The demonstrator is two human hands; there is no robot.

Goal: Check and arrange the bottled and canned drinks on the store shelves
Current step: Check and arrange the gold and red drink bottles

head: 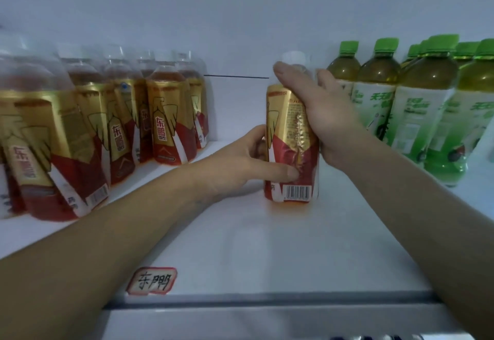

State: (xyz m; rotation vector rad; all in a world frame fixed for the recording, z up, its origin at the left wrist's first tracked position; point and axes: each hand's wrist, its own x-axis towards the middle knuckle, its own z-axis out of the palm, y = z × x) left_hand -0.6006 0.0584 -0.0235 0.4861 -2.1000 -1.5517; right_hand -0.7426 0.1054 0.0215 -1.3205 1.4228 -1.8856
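- Head view, at the grip: the right hand (330, 117) is wrapped round the upper half of the held bottle (287, 117). Its palm lies against the bottle's right side, its fingers curl out of sight behind, and the right thumb (287, 76) lies over the shoulder just under the white cap (295, 57).
- The left hand (240, 163) grips the same bottle lower down, from the left. The left thumb (282, 172) presses across the front of the crinkled red label, just above the barcode (298, 192), and the fingers curl round the far side.
- Both hands are closed on this one bottle, one above the other, with the gold band of the label showing between them.
- The held bottle is upright, its base down at the white shelf (294, 246), in the open stretch between two groups of drinks.
- To the left, well apart from it, the red-and-gold bottles (165, 125) of the same kind stand packed in rows that run from the back wall (240, 18) toward the front-left; the nearest ones are blurred.
- To the right, the green-capped bottles (422, 104) with white-and-green labels stand in a cluster, the nearest just beyond the back of the right hand.
- Both bare forearms reach in from the lower corners.
- At the shelf's front edge, beside the left forearm, a red-bordered handwritten tag (152, 281) sits just above the grey rail (267, 303).
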